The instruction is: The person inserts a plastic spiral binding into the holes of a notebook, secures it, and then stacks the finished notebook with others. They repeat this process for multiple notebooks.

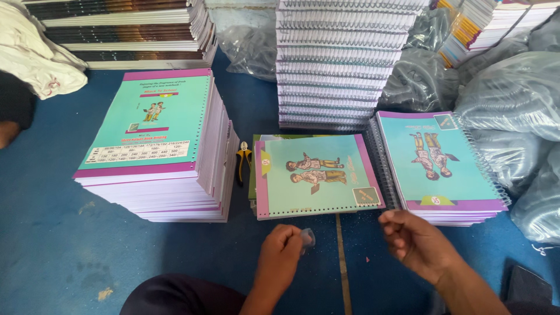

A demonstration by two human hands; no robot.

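I see the left hand [280,251] pinching a small clear piece [308,237] between its fingertips, low over the blue floor [52,245]. The right hand [415,238] hangs loosely curled, holding nothing (as far as I can tell). Both sit just below the unbound notebook [315,174], between the tall stack [160,146] and the spiral-bound pile [443,166].

The floor [52,245] is blue, with a thin yellow line in the lower middle of the frame. The covers of the left stack [146,119], the middle notebook [315,175] and the right stack [440,160] are turquoise with purple borders and small cartoon figures. The pliers [243,157] have yellow and black handles, and the cloth [35,52] at upper left is cream white.
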